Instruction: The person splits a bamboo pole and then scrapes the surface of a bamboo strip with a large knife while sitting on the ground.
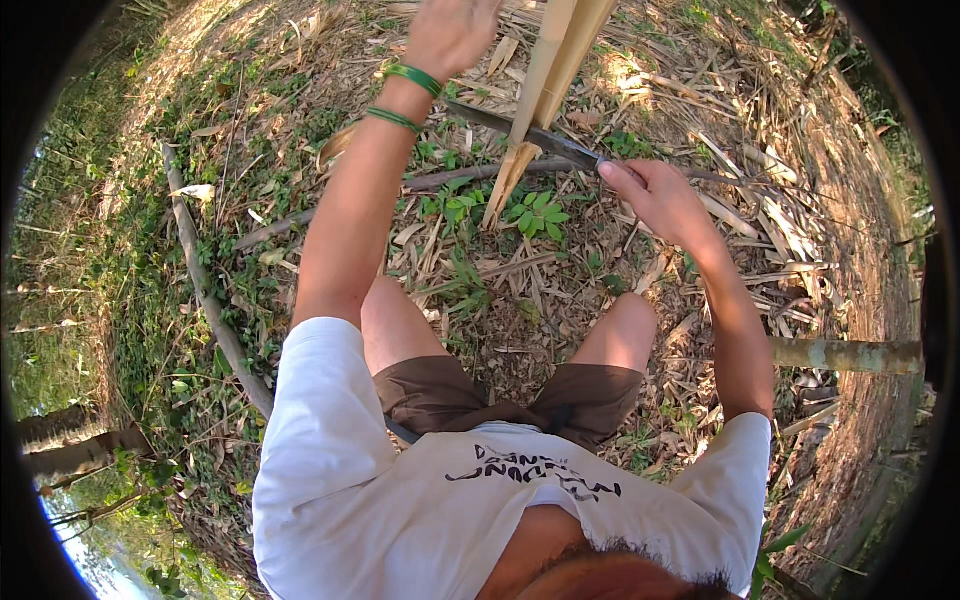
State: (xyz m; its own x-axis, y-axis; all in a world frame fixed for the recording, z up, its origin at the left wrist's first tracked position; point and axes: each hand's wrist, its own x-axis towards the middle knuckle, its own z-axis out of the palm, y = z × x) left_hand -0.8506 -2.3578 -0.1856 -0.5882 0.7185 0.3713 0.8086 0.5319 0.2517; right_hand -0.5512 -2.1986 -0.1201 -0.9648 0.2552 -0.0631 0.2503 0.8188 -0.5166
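At upper centre, the right hand's fingers clasp the knife handle, the blade lying crosswise, seemingly wedged in the split wooden stave; left hand's fingers: cannot tell, cropped at top.

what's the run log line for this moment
right hand: gripping knife | knife: crossing split wood | left hand: at picture's top edge, grasp unclear

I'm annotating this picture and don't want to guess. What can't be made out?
In the head view:
Left hand: fingers cut off by the top edge, so its grip is unclear.
Pale split stalk: upper end cut off by the same edge.
Knife: part of the blade hidden by the stalk; handle mostly hidden by the right hand.
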